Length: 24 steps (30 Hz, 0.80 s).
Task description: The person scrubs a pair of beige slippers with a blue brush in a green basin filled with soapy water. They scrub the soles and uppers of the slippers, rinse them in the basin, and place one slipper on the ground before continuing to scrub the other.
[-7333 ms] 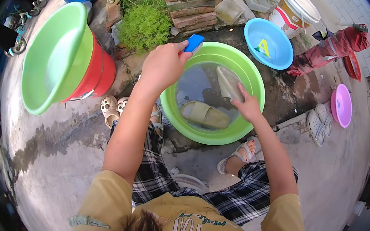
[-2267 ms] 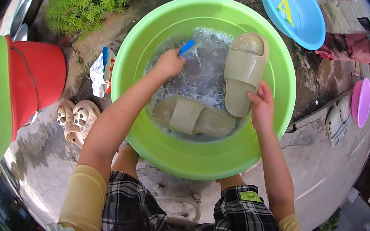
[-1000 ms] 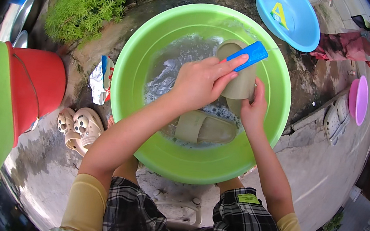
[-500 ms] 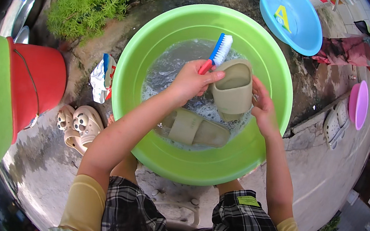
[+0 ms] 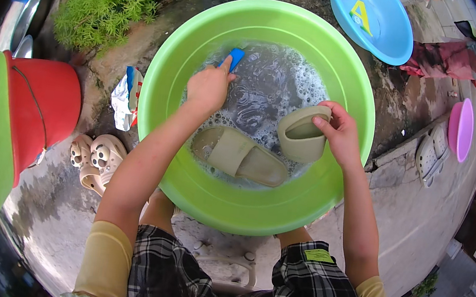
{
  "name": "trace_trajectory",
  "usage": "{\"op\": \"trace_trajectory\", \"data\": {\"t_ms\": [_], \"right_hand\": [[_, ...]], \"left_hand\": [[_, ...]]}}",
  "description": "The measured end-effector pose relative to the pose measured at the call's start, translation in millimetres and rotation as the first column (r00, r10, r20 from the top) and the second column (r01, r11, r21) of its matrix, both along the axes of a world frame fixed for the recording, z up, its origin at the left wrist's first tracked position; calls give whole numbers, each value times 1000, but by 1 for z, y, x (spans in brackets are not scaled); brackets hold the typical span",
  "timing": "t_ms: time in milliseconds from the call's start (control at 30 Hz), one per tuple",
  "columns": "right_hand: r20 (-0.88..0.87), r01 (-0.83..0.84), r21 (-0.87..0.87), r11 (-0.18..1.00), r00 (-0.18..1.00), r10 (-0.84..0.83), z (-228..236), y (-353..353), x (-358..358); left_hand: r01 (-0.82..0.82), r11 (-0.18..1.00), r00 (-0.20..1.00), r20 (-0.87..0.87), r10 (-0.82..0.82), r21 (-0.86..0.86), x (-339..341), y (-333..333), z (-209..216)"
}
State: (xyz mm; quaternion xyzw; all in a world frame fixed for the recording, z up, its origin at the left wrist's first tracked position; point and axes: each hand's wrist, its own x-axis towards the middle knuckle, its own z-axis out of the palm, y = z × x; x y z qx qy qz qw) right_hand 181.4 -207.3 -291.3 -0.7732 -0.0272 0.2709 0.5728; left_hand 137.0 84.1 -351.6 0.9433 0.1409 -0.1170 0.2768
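A large green basin [image 5: 335, 202] of cloudy, sudsy water stands before me. My left hand [image 5: 208, 87] is closed on a scrubbing brush [image 5: 236, 57] at the basin's left part; only its blue back shows, the bristles turned down out of sight. With the fingers of my right hand [image 5: 338, 130] I grip one olive slide sandal [image 5: 302, 147] by its edge, tilted up at the right of the water, thumb over its opening. The other olive slide sandal [image 5: 240, 156] lies in the water near the basin's front side.
At the left are a red bucket [image 5: 46, 113], a crumpled packet [image 5: 123, 99] and beige clogs [image 5: 100, 158]. A blue basin [image 5: 392, 31] stands at the back right, a pink basin [image 5: 461, 129] and pale clogs [image 5: 429, 155] farther right. A leafy green plant [image 5: 107, 2] grows at the back left.
My left hand has moved left, away from the held sandal, and the brush has turned bristles down toward the water. My right hand has lowered the held sandal slightly. The sandal in the water has shifted left.
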Motion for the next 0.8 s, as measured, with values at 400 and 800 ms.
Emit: {"op": "trace_trajectory", "data": {"t_ms": [400, 800], "right_hand": [[95, -172, -272, 947, 974, 204, -7, 19, -1], [54, -132, -78, 988, 989, 137, -20, 30, -6]], "left_hand": [[354, 752, 935, 223, -274, -556, -18, -31, 90], [475, 810, 838, 459, -296, -345, -20, -39, 82]]}}
